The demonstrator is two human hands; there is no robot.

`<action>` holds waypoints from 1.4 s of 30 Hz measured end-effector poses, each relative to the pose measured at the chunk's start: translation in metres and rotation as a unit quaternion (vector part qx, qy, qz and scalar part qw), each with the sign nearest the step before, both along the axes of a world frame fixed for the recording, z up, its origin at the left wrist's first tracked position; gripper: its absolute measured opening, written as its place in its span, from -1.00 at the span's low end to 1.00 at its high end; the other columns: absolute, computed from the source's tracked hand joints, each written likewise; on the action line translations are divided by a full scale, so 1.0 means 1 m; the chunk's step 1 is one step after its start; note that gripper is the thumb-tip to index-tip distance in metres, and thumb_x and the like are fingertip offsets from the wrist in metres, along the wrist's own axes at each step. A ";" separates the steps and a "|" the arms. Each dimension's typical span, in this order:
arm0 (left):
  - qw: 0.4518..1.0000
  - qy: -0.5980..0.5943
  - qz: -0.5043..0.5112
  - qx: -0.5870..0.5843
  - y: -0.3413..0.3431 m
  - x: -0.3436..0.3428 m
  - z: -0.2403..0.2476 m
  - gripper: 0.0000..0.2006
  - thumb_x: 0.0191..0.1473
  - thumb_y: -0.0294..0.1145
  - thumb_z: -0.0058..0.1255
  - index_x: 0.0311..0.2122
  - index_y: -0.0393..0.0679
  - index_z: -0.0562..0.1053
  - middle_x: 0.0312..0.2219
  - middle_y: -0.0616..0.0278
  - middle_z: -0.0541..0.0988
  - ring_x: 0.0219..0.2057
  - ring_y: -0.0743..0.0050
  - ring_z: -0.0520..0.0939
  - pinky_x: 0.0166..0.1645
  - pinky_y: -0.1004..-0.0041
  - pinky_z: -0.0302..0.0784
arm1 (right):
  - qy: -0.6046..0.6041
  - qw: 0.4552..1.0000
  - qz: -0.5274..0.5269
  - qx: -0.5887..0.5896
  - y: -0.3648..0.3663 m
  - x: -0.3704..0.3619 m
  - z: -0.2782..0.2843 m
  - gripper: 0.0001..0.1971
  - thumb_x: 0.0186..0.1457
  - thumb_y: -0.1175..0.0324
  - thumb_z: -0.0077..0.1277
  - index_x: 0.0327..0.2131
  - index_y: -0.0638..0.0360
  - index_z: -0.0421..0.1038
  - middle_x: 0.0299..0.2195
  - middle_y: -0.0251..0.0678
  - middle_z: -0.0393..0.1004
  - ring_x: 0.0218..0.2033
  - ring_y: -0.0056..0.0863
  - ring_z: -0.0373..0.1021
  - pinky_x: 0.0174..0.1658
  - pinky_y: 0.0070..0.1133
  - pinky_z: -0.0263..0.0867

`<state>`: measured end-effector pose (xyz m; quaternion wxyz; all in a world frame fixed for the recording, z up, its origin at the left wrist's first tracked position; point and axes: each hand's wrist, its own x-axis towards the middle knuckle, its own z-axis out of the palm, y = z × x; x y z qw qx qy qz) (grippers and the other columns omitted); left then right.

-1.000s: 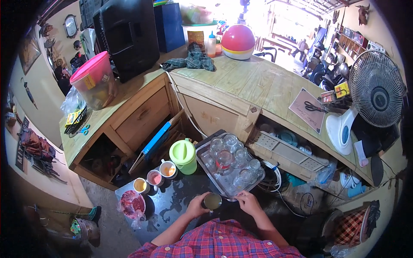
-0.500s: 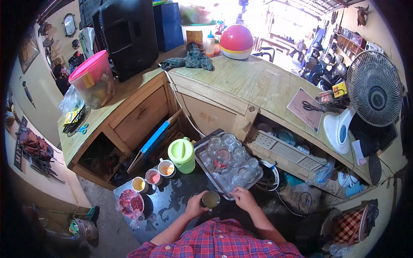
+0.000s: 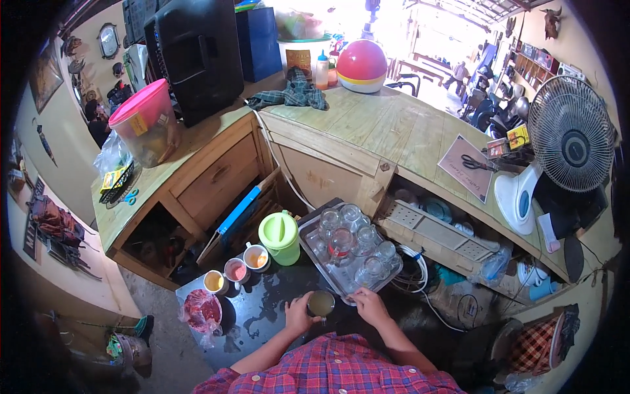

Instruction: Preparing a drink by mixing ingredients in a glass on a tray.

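Left hand: the left hand (image 3: 299, 315) curls around the side of a glass mug (image 3: 321, 303), gripping it close in front of the plaid shirt (image 3: 328, 368).
Glass mug: held over the near part of the dark tabletop (image 3: 262, 302), just left of the tray's near corner; a cloudy yellowish-green drink shows inside.
Right hand: the right hand (image 3: 371, 307) has its fingers bent together at the near corner of the metal tray (image 3: 340, 279); I cannot tell whether they clamp the rim or something small.
Tray: set at an angle, crowded with clear glassware (image 3: 365, 240), one piece showing red.
Pitcher: a lidded lime-green pitcher (image 3: 279, 238) stands just left of the tray.
Cups: three in a slanting row left of the pitcher: a white cup with orange contents (image 3: 256, 257), a cup with pink contents (image 3: 235, 270) and a cup with yellow contents (image 3: 215, 282).
Round container: a round container with red contents (image 3: 199, 308) sits at the table's left end, partly under clear plastic.
Counter: the wooden counter (image 3: 394, 125) beyond bears scissors (image 3: 478, 162) and a fan (image 3: 576, 148).
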<state>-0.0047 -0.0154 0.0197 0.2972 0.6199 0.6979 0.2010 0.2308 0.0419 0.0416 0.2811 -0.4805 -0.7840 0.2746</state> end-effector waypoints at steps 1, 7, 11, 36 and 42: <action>1.000 0.001 0.002 0.000 -0.001 0.000 0.001 -0.14 -0.39 -0.21 0.42 0.14 0.12 0.27 -0.01 0.20 0.48 0.08 0.05 0.41 0.17 -0.25 0.10 | -0.008 1.000 0.010 0.000 -0.002 0.006 0.004 -0.81 -0.02 0.55 0.01 -0.30 0.18 0.57 -0.36 -0.18 0.48 -0.33 -0.20 0.47 -0.23 -0.41 0.39; 0.998 -0.037 0.041 0.002 -0.005 0.003 -0.004 -0.14 -0.42 -0.20 0.44 0.11 0.10 0.29 -0.01 0.22 0.47 0.08 0.08 0.41 0.17 -0.24 0.10 | -0.013 1.000 0.014 -0.012 -0.010 0.011 0.000 -0.80 0.00 0.56 -0.01 -0.30 0.18 0.57 -0.36 -0.16 0.48 -0.34 -0.20 0.47 -0.25 -0.43 0.39; 0.998 -0.029 0.052 0.013 -0.003 0.006 -0.004 -0.15 -0.44 -0.18 0.45 0.08 0.06 0.30 -0.04 0.23 0.48 0.07 0.09 0.41 0.18 -0.23 0.08 | -0.014 1.000 0.000 -0.007 -0.006 -0.003 -0.007 -0.80 -0.01 0.58 -0.01 -0.31 0.19 0.57 -0.36 -0.16 0.48 -0.36 -0.22 0.47 -0.28 -0.44 0.39; 0.994 -0.080 -0.010 0.078 -0.009 -0.018 -0.030 -0.11 -0.34 -0.24 0.40 0.18 -0.08 0.21 0.06 0.09 0.40 0.10 -0.01 0.37 0.21 -0.09 0.09 | -0.004 1.000 0.001 -0.005 -0.018 -0.010 -0.006 -0.80 0.03 0.53 0.02 -0.26 0.10 0.57 -0.37 -0.17 0.47 -0.36 -0.22 0.46 -0.28 -0.43 0.39; 0.997 -0.048 0.005 0.066 -0.014 -0.022 -0.028 -0.10 -0.37 -0.20 0.41 0.15 -0.12 0.22 0.05 0.06 0.40 0.10 0.00 0.36 0.22 -0.05 0.10 | -0.016 0.999 0.027 -0.029 -0.033 0.002 -0.001 -0.80 0.05 0.53 0.00 -0.24 0.13 0.55 -0.36 -0.16 0.46 -0.35 -0.20 0.46 -0.25 -0.43 0.39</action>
